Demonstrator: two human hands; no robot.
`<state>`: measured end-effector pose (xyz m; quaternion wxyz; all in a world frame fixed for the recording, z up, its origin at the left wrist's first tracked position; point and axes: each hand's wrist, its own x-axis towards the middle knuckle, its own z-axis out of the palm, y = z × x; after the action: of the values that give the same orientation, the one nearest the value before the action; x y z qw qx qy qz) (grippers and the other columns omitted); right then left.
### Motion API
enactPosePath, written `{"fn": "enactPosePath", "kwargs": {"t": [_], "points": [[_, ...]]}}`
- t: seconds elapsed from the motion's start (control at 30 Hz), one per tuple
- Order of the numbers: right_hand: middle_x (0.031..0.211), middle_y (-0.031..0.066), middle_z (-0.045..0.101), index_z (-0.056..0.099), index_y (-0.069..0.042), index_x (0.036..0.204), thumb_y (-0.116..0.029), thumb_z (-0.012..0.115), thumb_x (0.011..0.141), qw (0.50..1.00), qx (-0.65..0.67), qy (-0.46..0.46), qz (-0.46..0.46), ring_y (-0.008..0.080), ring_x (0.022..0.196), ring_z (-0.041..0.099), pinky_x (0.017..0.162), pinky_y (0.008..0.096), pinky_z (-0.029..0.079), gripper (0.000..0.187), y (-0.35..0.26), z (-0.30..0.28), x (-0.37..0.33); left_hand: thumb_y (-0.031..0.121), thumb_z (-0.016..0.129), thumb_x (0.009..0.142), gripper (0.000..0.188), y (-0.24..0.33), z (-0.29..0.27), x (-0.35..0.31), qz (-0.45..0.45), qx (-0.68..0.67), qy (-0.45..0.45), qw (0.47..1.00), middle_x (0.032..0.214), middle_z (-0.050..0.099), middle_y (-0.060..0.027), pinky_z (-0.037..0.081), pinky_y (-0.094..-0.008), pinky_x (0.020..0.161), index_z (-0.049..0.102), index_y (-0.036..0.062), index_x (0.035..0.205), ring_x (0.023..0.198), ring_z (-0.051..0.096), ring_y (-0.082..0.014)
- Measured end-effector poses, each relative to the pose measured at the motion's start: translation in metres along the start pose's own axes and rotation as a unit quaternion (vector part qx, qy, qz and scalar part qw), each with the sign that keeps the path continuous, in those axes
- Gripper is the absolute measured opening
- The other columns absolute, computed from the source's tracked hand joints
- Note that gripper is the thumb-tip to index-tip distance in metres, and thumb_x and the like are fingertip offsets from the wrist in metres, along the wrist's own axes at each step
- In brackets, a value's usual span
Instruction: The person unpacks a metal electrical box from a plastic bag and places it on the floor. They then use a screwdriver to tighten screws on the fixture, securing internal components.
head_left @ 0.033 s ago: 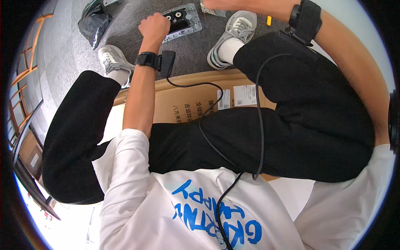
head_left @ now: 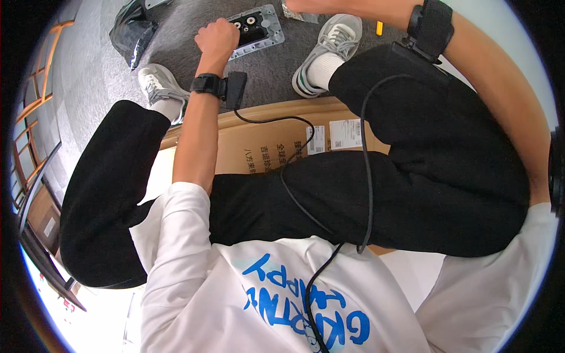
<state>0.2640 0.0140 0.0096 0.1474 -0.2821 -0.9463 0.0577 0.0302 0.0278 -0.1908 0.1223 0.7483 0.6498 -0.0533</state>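
"Looking down by the head view, where's the plate (head_left: 271, 26)?"

"On the carpet (head_left: 265, 76), beyond the edge where the carton (head_left: 235, 135) covers it. It's ahead of the gap between the left shoe (head_left: 158, 83) and the right shoe (head_left: 335, 44)."

"Which hand is nearer?"

"The left hand (head_left: 218, 36), easily. It overlaps the plate's left side, so the rest of the plate lies to the right of those fingers."

"And the long axis?"

"It seems to run left to right, rising a little toward the right. The fist hides the left end, so I wouldn't swear to it."

"Are those fingers gripping it?"

"They're curled in, with the back of the hand toward us. The tips are out of sight, so I can't tell whether they grip the plate or just rest against it."

"What about the right hand (head_left: 315, 5)?"

"It comes across from the right, past the plate's far right corner, and the top of the view cuts it off. How open its fingers are, or what they have, I can't tell. A clear bag (head_left: 303, 15) lies just beside it."

"Anything else near?"

"A black bag (head_left: 132, 36) on the carpet, left of the left hand, and a yellow piece (head_left: 379, 28) beyond the right shoe. The plate's round fittings (head_left: 252, 20) face up, just right of the fist."
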Motion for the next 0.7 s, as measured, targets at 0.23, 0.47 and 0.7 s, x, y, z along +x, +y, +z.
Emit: {"fn": "enactPosePath", "kwargs": {"t": [0.23,0.47,0.7], "points": [[0.097,0.0154,0.066,0.063,-0.004,0.095,0.000,0.062,0.077,1.000,0.021,0.002,0.006,0.0362,0.098,0.065,0.087,0.0450,0.051,0.018,0.000,-0.003,-0.001,0.029,0.055,0.095,0.037,-0.001,-0.003,-0.003,0.015,0.016,-0.005,1.000,0.111,0.075,-0.0242,0.053,-0.0557,0.090,0.078,0.0021,0.105,0.101,0.071,-0.0456],[0.101,0.0185,0.067,0.064,-0.002,0.097,0.001,0.062,0.077,0.999,0.026,-0.008,0.038,0.0383,0.100,0.066,0.088,0.0467,0.052,0.020,-0.001,-0.006,-0.003,0.030,0.061,0.095,0.041,0.004,0.006,-0.008,-0.017,0.001,0.072,0.997,0.118,0.068,-0.0277,0.053,-0.0575,0.090,0.059,-0.0005,0.122,0.106,0.069,-0.0473],[0.101,0.0221,0.068,0.064,0.000,0.098,0.001,0.061,0.078,0.998,0.026,-0.011,0.052,0.0415,0.099,0.066,0.087,0.0492,0.052,0.021,-0.005,-0.008,-0.002,0.026,0.064,0.094,0.039,0.007,0.006,-0.008,0.002,0.028,0.067,0.997,0.116,0.068,-0.0270,0.053,-0.0573,0.090,0.055,-0.0002,0.121,0.105,0.070,-0.0468]]}}
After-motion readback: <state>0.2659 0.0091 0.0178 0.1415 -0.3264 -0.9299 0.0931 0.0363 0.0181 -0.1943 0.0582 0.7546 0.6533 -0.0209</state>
